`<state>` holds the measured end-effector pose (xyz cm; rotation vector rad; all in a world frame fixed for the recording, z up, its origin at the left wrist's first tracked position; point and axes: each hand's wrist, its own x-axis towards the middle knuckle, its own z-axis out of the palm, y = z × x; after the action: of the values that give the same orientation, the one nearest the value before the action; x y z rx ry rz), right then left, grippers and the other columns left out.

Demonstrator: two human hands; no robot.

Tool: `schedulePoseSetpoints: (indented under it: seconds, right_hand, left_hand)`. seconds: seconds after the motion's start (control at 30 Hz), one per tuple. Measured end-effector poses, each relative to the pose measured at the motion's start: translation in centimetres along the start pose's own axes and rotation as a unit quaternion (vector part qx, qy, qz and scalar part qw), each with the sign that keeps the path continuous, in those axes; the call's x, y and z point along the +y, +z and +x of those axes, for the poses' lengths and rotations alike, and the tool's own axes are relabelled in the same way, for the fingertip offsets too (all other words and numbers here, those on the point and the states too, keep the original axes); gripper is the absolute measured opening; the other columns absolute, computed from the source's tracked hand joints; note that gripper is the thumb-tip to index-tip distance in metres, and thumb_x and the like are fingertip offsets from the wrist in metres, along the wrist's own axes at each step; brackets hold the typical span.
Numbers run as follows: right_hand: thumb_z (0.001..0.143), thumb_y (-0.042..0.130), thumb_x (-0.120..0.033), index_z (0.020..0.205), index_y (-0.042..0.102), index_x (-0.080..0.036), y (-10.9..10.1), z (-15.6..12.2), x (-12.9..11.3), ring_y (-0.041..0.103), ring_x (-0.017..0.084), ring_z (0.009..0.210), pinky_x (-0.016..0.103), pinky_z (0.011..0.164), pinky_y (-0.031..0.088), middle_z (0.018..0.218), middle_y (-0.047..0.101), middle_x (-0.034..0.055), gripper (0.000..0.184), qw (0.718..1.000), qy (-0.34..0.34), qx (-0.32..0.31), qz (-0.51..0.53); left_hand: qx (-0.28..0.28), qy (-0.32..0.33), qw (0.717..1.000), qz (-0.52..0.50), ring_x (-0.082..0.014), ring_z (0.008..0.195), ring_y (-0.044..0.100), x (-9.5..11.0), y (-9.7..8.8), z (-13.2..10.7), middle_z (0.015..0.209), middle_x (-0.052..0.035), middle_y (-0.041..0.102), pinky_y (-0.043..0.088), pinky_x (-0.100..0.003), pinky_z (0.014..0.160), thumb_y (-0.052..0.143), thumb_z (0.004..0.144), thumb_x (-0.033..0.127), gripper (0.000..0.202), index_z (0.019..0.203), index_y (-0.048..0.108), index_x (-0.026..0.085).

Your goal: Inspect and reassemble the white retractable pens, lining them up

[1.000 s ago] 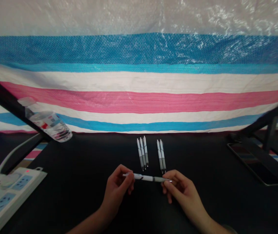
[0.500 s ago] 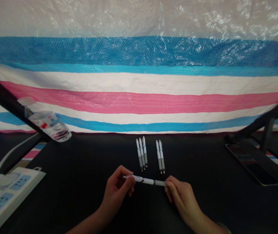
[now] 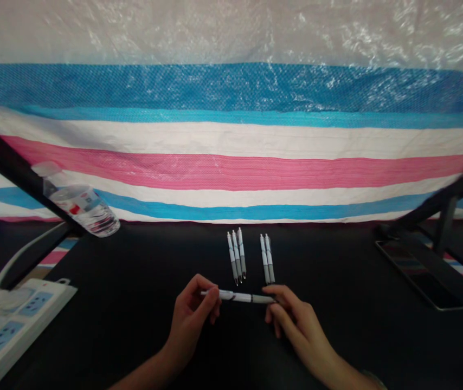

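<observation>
Between both hands a white and grey click pen (image 3: pixel 242 297) is held nearly level above the black table. My left hand (image 3: pixel 194 314) pinches its white push-button end between thumb and fingers. At the grey grip end, my right hand (image 3: pixel 296 322) has its index finger stretched along the far side and its thumb on the near side, with the tip between them. The exact finger contact there is hard to see. Beyond the hands lie a group of three similar pens (image 3: pixel 236 257) and a pair of pens (image 3: pixel 267 259), tips toward me; the right index finger is close to the pair's tips.
A white power strip (image 3: pixel 32 319) with a plugged-in cable lies at left. Behind it a clear water bottle (image 3: pixel 89 208) leans by a black bar (image 3: pixel 15 165). At right, a phone (image 3: pixel 418 273) rests near another black support (image 3: pixel 445 225). A striped plastic sheet (image 3: pixel 231 173) hangs behind the black table (image 3: pixel 154 260).
My right index finger has stretched forward and left over the pen's tip end, and its thumb has drawn back. The pen and both hands have shifted slightly left and away.
</observation>
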<state>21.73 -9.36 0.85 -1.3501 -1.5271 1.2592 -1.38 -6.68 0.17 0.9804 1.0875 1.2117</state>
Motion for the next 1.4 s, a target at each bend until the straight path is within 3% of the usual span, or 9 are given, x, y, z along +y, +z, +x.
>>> schedulePoseSetpoints:
  seconds: [0.07,0.2,0.37,0.5,0.57,0.67,0.9,1.07,1.4]
  right_hand:
    - [0.093,0.054,-0.052,0.107,0.054,-0.023,0.02,0.09,0.08,0.056,0.013,0.053,0.024,0.052,0.042,0.076,0.065,0.0011,0.032,1.0,-0.003,0.019,0.008]
    - [0.098,0.043,-0.05,0.081,0.057,-0.021,-0.08,0.13,0.13,0.055,0.013,0.053,0.024,0.051,0.04,0.066,0.059,0.0008,0.037,1.0,-0.003,-0.014,-0.022]
    - [0.097,0.048,-0.046,0.102,0.057,-0.022,-0.05,0.02,0.19,0.056,0.013,0.056,0.024,0.054,0.042,0.075,0.062,0.0011,0.027,1.0,-0.001,-0.021,-0.022]
    - [0.099,0.043,-0.044,0.082,0.058,-0.02,-0.08,-0.03,0.13,0.054,0.013,0.058,0.024,0.054,0.04,0.071,0.058,0.0017,0.032,0.996,-0.017,-0.027,-0.08]
    - [0.099,0.044,-0.044,0.091,0.059,-0.021,-0.17,-0.07,0.0,0.054,0.014,0.059,0.024,0.055,0.04,0.069,0.057,0.0006,0.029,0.994,-0.028,-0.019,-0.102]
    - [0.098,0.045,-0.046,0.1,0.058,-0.021,-0.31,-0.15,-0.23,0.053,0.014,0.059,0.024,0.056,0.04,0.07,0.056,-0.0005,0.029,0.994,-0.033,-0.021,-0.103]
    - [0.101,0.031,-0.054,0.072,0.053,-0.019,-0.25,-0.16,-0.04,0.049,0.011,0.055,0.023,0.053,0.036,0.063,0.052,-0.0009,0.051,0.995,0.002,-0.038,-0.093]
    - [0.097,0.03,-0.063,0.063,0.049,-0.02,-0.04,0.28,0.32,0.039,0.01,0.046,0.023,0.049,0.032,0.05,0.042,-0.004,0.059,0.996,0.048,-0.065,-0.047]
    - [0.091,0.035,-0.072,0.065,0.045,-0.021,-0.04,0.61,0.71,0.033,0.009,0.048,0.023,0.047,0.027,0.053,0.039,-0.0052,0.059,0.994,0.082,-0.074,0.013]
  left_hand:
    - [0.002,0.0,1.0,-0.004,-0.0091,0.049,0.048,0.07,0.02,-0.03,0.059,0.003,0.055,0.037,-0.019,0.043,0.073,0.081,0.043,0.029,0.075,0.06,0.017]
    - [0.002,-0.005,1.0,-0.005,-0.0099,0.049,0.049,0.16,-0.03,-0.06,0.059,0.003,0.055,0.038,-0.019,0.043,0.072,0.081,0.044,0.03,0.076,0.06,0.017]
    - [-0.001,-0.007,1.0,-0.001,-0.0095,0.05,0.049,0.13,-0.05,-0.12,0.06,0.0029,0.056,0.038,-0.019,0.044,0.071,0.083,0.042,0.029,0.076,0.059,0.017]
    - [-0.004,-0.009,1.0,-0.006,-0.0093,0.05,0.049,0.15,-0.06,-0.15,0.061,0.0027,0.056,0.038,-0.019,0.044,0.071,0.083,0.043,0.029,0.077,0.06,0.017]
    - [-0.005,-0.006,1.0,-0.006,-0.0089,0.05,0.048,0.14,-0.09,-0.14,0.061,0.0027,0.056,0.038,-0.019,0.044,0.071,0.083,0.043,0.029,0.077,0.06,0.017]
    - [-0.004,-0.004,1.0,0.0,-0.0083,0.049,0.048,0.08,-0.13,-0.12,0.06,0.0033,0.056,0.038,-0.018,0.044,0.071,0.083,0.042,0.029,0.077,0.059,0.017]
    - [-0.022,0.002,1.0,0.013,-0.0092,0.051,0.05,-0.11,-0.19,-0.17,0.063,0.0025,0.057,0.04,-0.018,0.044,0.071,0.083,0.043,0.028,0.082,0.06,0.017]
    - [-0.033,0.032,0.998,0.039,-0.0104,0.052,0.052,-0.09,-0.32,-0.19,0.064,0.0021,0.057,0.042,-0.02,0.045,0.069,0.084,0.044,0.028,0.086,0.062,0.018]
    - [-0.033,0.072,0.995,0.065,-0.0117,0.053,0.053,0.01,-0.18,0.05,0.068,0.0012,0.057,0.044,-0.022,0.046,0.068,0.084,0.044,0.026,0.085,0.063,0.019]
